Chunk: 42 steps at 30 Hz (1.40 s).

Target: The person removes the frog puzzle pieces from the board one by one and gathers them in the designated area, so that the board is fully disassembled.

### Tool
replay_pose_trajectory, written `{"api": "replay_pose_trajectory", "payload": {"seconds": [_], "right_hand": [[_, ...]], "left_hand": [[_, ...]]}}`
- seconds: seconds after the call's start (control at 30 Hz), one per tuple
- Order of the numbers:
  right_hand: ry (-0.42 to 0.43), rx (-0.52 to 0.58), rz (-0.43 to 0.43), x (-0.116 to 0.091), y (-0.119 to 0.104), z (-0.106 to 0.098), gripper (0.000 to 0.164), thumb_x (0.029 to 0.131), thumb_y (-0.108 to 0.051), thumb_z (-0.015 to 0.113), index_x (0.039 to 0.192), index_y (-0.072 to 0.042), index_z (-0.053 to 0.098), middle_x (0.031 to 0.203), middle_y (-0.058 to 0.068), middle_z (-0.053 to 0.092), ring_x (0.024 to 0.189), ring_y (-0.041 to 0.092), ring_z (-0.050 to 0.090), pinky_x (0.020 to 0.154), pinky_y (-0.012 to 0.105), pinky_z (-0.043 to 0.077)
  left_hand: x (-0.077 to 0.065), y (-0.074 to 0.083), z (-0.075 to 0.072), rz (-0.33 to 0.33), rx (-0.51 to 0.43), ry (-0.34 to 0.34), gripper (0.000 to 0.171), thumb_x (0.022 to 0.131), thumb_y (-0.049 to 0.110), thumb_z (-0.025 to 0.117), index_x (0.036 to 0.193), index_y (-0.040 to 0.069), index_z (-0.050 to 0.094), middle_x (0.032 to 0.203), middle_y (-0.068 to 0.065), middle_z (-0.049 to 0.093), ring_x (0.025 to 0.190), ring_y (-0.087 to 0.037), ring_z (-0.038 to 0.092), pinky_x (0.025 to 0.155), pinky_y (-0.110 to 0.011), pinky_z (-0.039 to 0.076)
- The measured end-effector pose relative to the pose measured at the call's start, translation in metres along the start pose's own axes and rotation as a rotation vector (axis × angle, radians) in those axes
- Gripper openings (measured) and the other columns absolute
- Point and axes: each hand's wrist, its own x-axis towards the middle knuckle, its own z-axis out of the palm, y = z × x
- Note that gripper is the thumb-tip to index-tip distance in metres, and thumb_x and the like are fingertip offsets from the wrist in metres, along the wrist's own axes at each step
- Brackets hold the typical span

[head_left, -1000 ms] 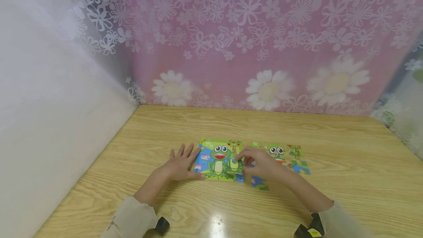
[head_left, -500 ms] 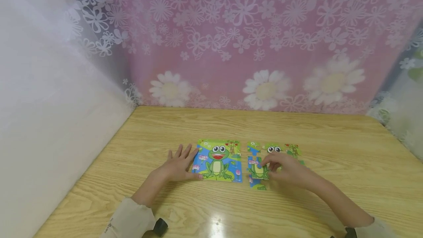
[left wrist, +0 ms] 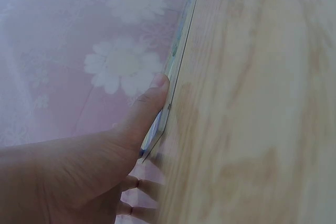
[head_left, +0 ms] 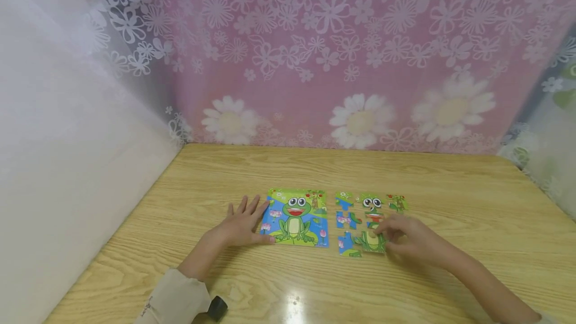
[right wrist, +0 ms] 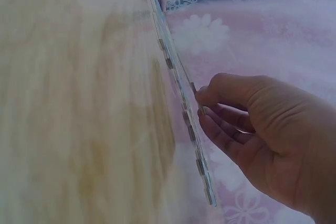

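A square frog picture board [head_left: 294,221] lies flat on the table. My left hand [head_left: 240,229] rests at its left side with spread fingers; in the left wrist view the thumb [left wrist: 152,98] lies along the board's edge. To the right, my right hand [head_left: 414,241] pinches a puzzle piece [head_left: 370,244] printed with the frog's belly and feet. This piece is at the lower middle of the loose pieces, beside a blue-and-green corner piece [head_left: 348,246]. The right wrist view shows the held piece [right wrist: 194,88] edge-on, slightly raised, between thumb and fingertips.
Loose pieces lie spaced apart: a frog-eyes piece [head_left: 372,203], a tree piece [head_left: 398,203], a flower-corner piece [head_left: 344,200] and a pink-lotus piece [head_left: 346,220]. The right hand covers whatever lies under it. A floral curtain [head_left: 288,64] hangs behind the wooden table [head_left: 270,284].
My right hand has carried the frog-belly piece rightward, from over the picture board to the lower middle of the loose pieces. My left hand stays beside the board.
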Motion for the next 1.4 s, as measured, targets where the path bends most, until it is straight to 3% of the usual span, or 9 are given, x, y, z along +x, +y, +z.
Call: {"api": "replay_pose_trajectory", "payload": {"seconds": [0.5,0.87,1.4], "right_hand": [[-0.038,0.062,0.011,-0.016,0.009,0.000,0.031,0.078,0.003,0.069,0.106,-0.009,0.062,0.098,-0.002,0.056,0.079,0.009,0.052,0.067,0.025,0.049],[-0.080,0.098,0.035,-0.018,0.011,-0.002,0.026,0.083,-0.007,0.068,0.108,-0.011,0.061,0.099,-0.002,0.058,0.080,0.011,0.052,0.067,0.025,0.048],[-0.106,0.086,0.059,-0.018,0.008,-0.003,0.026,0.084,-0.006,0.066,0.108,-0.015,0.062,0.106,-0.001,0.055,0.089,0.013,0.052,0.073,0.027,0.049]], "left_hand": [[-0.001,0.002,-0.002,0.002,-0.010,0.002,0.096,0.079,0.064,0.056,0.149,0.013,0.014,0.151,-0.017,0.004,0.133,-0.042,-0.005,0.097,-0.065,-0.003],[-0.001,0.002,-0.002,0.003,-0.016,0.005,0.097,0.079,0.064,0.056,0.149,0.013,0.014,0.151,-0.017,0.004,0.133,-0.042,-0.005,0.097,-0.065,-0.003],[-0.001,0.001,-0.001,0.013,-0.010,0.002,0.096,0.079,0.064,0.056,0.149,0.012,0.015,0.151,-0.018,0.005,0.133,-0.043,-0.005,0.097,-0.066,-0.002]]}}
